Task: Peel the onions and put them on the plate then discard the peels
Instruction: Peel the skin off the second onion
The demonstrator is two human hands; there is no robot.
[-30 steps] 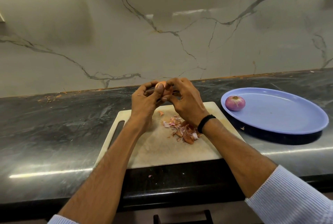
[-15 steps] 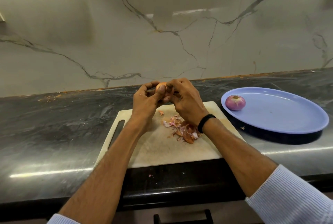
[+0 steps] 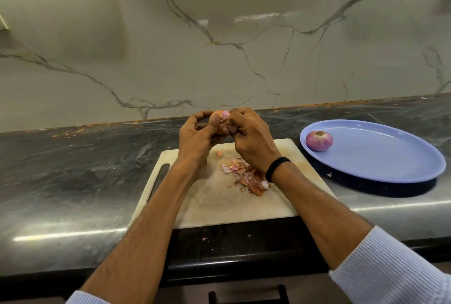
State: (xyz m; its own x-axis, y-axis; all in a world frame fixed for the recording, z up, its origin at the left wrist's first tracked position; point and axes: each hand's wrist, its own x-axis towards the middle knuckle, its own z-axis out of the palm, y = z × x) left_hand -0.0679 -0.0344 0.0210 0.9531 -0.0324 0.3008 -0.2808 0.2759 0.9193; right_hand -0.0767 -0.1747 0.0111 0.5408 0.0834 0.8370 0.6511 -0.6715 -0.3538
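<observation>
- Head view: I hold a half-peeled onion (image 3: 220, 121) up above the far edge of the cutting board (image 3: 219, 203), pinched between both hands.
- My left hand (image 3: 197, 138) cups it from the left, thumb pressed on its near face; this grip is closed around the onion.
- My right hand (image 3: 251, 136) has its fingertips pinched on a flap of skin at the onion's right side, where pale purple flesh shows.
- The loose skin lies toward my right hand, so I judge the next pull goes rightward and down, away from the left thumb.
- Shed peels (image 3: 246, 176) lie on the board just below my right wrist.
- A peeled onion (image 3: 319, 140) already sits at the left rim of the blue plate (image 3: 390, 164), on the surface to my right, nearer my right hand.
</observation>
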